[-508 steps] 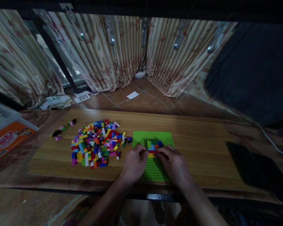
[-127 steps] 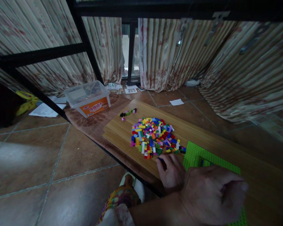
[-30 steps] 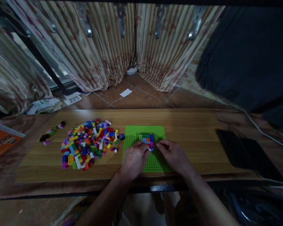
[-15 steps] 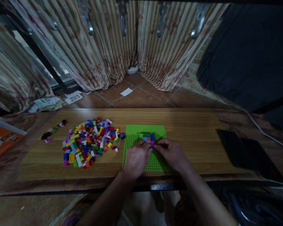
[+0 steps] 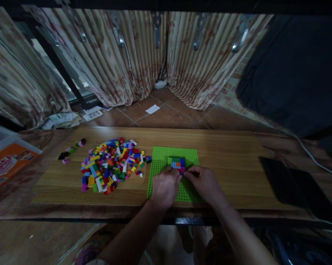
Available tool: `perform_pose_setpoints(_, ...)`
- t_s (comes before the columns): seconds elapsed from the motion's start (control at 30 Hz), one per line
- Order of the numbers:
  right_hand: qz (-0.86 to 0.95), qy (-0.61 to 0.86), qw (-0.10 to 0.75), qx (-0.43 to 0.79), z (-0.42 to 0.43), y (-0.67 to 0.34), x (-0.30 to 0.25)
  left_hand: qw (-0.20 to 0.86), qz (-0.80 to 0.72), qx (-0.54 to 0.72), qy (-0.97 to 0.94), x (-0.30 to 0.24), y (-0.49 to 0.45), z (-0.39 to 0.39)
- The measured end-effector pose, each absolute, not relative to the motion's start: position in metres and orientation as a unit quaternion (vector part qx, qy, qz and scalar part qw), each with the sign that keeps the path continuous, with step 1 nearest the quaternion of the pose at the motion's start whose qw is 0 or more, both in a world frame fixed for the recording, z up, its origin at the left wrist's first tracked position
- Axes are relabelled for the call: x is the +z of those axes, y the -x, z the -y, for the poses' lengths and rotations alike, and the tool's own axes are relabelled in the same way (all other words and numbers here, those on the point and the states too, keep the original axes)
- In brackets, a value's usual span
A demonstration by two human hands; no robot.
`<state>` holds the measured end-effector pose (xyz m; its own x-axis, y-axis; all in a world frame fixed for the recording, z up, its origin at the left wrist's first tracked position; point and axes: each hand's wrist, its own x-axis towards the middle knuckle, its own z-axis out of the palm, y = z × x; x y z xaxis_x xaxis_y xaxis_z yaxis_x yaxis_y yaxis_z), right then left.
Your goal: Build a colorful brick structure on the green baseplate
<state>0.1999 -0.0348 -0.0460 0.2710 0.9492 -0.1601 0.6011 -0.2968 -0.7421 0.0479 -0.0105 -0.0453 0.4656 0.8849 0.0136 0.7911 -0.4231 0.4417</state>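
Both hands point(image 5: 166, 187) touch a brick stack point(image 5: 178, 163) on a green baseplate point(image 5: 161, 158)

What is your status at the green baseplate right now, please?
Left hand and right hand both against the small brick stack, on the green baseplate. Loose brick pile apart, to the left.

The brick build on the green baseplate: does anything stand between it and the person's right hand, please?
Nothing visible stands in the way: the right hand reaches the near edge of the brick build directly, with only the studs of the green baseplate beneath it.
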Motion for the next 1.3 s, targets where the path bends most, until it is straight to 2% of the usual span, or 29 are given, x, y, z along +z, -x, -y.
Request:
perform_pose_setpoints(0.27,0.482,0.753,0.286,0.345,0.033,-0.218,-0.049,0.277,-0.513,0.314,-0.75,-0.032,-0.009,-0.01)
perform_pose_setpoints(0.4,0.47,0.771,0.35,0.251,0.033,-0.215,-0.048,0.28,-0.561,0.37,-0.685,-0.026,0.025,-0.035)
perform_pose_setpoints(0.53,0.522,0.73,0.399,0.191,0.034,-0.19,-0.04,0.292,-0.578,0.328,-0.688,-0.027,0.055,-0.05)
perform_pose_setpoints(0.7,0.612,0.67,0.396,0.145,0.033,-0.161,-0.035,0.311,-0.533,0.192,-0.763,-0.025,0.073,-0.044)
perform_pose_setpoints(0.87,0.628,0.657,0.394,0.139,0.03,-0.153,-0.035,0.241,-0.533,0.111,-0.803,-0.02,0.073,-0.028)
perform_pose_setpoints(1.1,0.624,0.663,0.392,0.131,0.028,-0.159,-0.036,0.16,-0.501,0.101,-0.845,-0.029,0.073,-0.021)
perform_pose_setpoints(1.2,0.611,0.669,0.403,0.128,0.027,-0.164,-0.034,0.163,-0.495,0.117,-0.845,-0.03,0.072,-0.022)
perform_pose_setpoints(1.3,0.593,0.677,0.415,0.131,0.026,-0.169,-0.031,0.21,-0.481,0.143,-0.839,-0.026,0.068,-0.023)
